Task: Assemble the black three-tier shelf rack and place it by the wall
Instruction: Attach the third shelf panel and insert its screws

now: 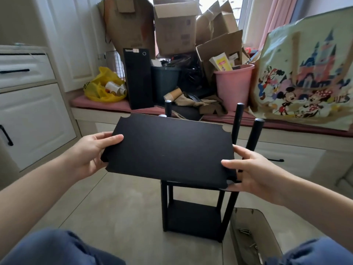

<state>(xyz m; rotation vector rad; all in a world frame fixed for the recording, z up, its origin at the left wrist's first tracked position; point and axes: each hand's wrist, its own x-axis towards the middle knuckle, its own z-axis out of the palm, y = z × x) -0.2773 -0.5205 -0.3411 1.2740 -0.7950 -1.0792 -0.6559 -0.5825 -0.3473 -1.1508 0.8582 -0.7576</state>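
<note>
Single head-worn wide-angle view; it looked forward and down. The black shelf board (168, 148) sat close to the lens, the floor (124, 203) below, the cardboard boxes (174, 25) farther off at top.

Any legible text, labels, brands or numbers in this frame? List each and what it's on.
No text reads clearly.
Black tower case: pale lettering and sticker at top, too blurred.
Cardboard box: printed labels, too blurred.
Yellow bag: dark print, unreadable.
Yellow-and-white carton in the pink bucket: too small.
Cartoon tote bag: pictures only, no words seen.
</note>
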